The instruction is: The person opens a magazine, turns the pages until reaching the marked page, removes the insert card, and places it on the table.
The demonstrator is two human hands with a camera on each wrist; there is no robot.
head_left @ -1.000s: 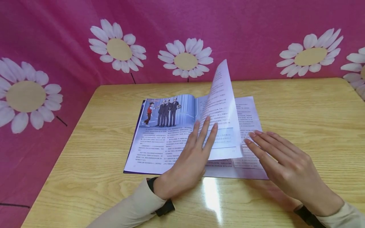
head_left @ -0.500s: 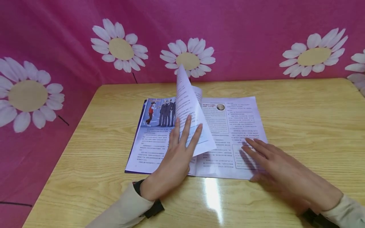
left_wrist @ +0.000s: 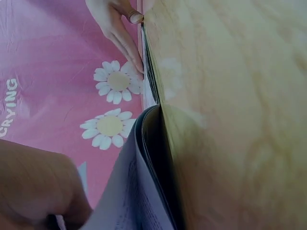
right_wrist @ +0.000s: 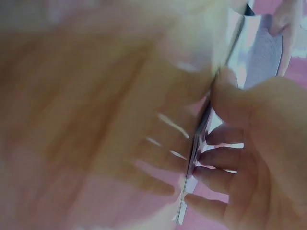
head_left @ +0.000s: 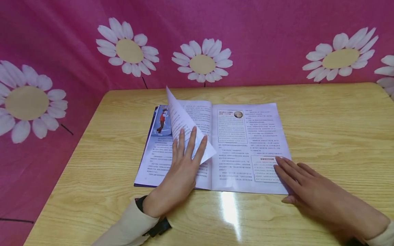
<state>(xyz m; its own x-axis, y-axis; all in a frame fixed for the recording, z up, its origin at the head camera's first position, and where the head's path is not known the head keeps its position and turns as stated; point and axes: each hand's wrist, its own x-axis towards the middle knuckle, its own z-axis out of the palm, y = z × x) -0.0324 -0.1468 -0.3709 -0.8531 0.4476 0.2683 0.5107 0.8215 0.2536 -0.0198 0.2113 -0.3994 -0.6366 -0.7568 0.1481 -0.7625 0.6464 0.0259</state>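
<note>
An open magazine lies on the table, printed text on both sides of its fold. A lifted page leans over the left half, its tip pointing up and partly covering a picture of figures. My left hand lies against this page with fingers spread and straight; its thumb is hidden in the head view. In the left wrist view the page curves up beside the hand. My right hand rests its extended fingers on the lower right corner of the magazine, thumb at the bottom edge.
The wooden table extends around the magazine on all sides. Behind it and at the left hangs a pink cloth printed with white daisies. Light reflects off the tabletop below the fold.
My left hand has swept leftward, carrying the page from the right half over to the left. The right page is now uncovered. My right hand has settled lower on its corner.
</note>
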